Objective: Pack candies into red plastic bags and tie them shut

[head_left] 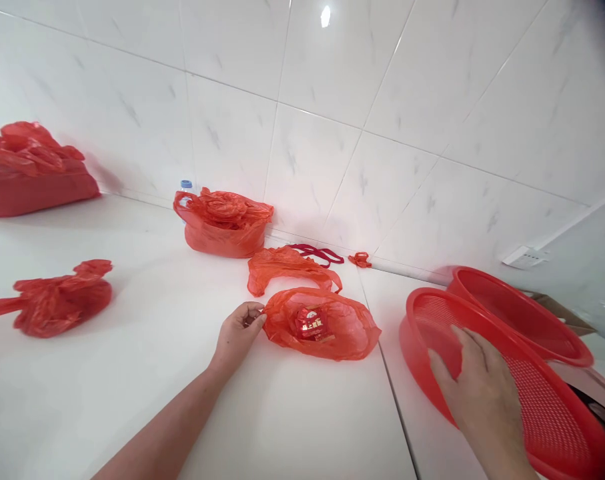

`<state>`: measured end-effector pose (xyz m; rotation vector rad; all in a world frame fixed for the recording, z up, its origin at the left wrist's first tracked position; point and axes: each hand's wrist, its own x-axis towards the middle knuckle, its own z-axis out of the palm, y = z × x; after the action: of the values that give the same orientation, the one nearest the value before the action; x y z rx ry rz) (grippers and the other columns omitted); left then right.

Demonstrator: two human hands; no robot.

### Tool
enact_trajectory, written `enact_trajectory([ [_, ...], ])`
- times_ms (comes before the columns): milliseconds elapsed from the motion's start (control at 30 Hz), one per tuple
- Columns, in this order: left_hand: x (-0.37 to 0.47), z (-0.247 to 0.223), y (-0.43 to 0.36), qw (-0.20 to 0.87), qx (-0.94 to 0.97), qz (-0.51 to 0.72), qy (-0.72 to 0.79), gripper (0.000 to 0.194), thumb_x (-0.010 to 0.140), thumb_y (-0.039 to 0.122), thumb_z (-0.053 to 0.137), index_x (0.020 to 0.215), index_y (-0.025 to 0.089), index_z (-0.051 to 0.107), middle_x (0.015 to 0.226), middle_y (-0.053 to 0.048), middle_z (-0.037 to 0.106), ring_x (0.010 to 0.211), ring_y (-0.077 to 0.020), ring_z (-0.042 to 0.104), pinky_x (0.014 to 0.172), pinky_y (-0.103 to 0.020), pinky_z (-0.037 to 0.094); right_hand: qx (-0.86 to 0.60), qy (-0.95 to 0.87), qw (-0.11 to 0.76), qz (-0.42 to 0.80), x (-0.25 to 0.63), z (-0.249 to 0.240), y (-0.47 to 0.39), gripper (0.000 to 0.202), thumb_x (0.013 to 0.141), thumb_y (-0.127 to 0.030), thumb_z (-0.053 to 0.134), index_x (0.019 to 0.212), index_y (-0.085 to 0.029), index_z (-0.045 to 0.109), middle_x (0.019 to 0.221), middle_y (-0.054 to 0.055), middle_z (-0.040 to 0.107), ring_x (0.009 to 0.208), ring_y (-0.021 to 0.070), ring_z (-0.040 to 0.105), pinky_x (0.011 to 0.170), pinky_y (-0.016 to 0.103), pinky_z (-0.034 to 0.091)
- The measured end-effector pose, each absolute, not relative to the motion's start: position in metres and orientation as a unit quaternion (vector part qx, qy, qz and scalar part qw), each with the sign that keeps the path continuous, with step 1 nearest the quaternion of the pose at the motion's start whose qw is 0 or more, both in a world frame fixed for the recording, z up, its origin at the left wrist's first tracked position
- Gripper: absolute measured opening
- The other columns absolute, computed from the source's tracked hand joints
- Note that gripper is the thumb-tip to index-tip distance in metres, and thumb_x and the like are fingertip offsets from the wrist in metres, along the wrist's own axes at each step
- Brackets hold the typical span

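My left hand (241,337) pinches the left rim of a red plastic bag (355,327), which lies spread on the white table. Inside the bag sits a small red packet (312,323) with gold print. Off to the right, my right hand (482,380) hovers over the near part of a red plastic basket (552,400) with mesh sides, fingers apart and nothing visible in them. Whether its fingertips touch the basket I cannot tell. Just behind the held bag rests another crumpled red bag (287,263).
A second red basket (522,313) stands behind the first. Along the tiled wall are a filled red bag (227,233), a blue-capped bottle (186,185), dark red straps (317,253) and a larger red bag (37,183). A knotted red bag (67,303) lies left. A seam (392,380) crosses the table.
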<state>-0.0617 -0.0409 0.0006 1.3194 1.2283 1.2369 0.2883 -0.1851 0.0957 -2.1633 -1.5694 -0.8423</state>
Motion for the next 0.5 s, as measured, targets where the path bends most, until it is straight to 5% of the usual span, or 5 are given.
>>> enact_trajectory([
  [133, -0.062, 0.000, -0.040, 0.464, 0.538, 0.490, 0.505, 0.030, 0.074, 0.042, 0.060, 0.097, 0.022, 0.059, 0.078, 0.001, 0.061, 0.068, -0.0138, 0.056, 0.066, -0.026, 0.045, -0.839, -0.528, 0.022, -0.129, 0.303, 0.070, -0.217, 0.047, 0.089, -0.041, 0.035, 0.122, -0.012, 0.052, 0.097, 0.018, 0.068, 0.075, 0.0308, 0.067, 0.056, 0.039, 0.051],
  [267, -0.063, 0.001, -0.038, 0.469, 0.541, 0.478, 0.509, 0.034, 0.074, 0.046, 0.061, 0.097, 0.022, 0.059, 0.077, 0.000, 0.062, 0.068, -0.0149, 0.057, 0.067, -0.027, 0.046, -0.813, -0.566, -0.001, -0.137, 0.287, 0.040, -0.238, 0.041, 0.091, -0.022, 0.028, 0.123, -0.011, 0.049, 0.093, 0.015, 0.070, 0.077, 0.0261, 0.069, 0.062, 0.036, 0.053],
  [500, -0.062, 0.002, -0.039, 0.458, 0.540, 0.482, 0.517, 0.042, 0.071, 0.050, 0.063, 0.098, 0.019, 0.059, 0.082, -0.003, 0.063, 0.068, -0.0156, 0.058, 0.065, -0.027, 0.047, -0.811, -0.569, 0.022, -0.131, 0.295, 0.039, -0.242, 0.035, 0.090, -0.025, 0.033, 0.118, -0.014, 0.052, 0.096, 0.011, 0.070, 0.078, 0.0251, 0.068, 0.062, 0.036, 0.054],
])
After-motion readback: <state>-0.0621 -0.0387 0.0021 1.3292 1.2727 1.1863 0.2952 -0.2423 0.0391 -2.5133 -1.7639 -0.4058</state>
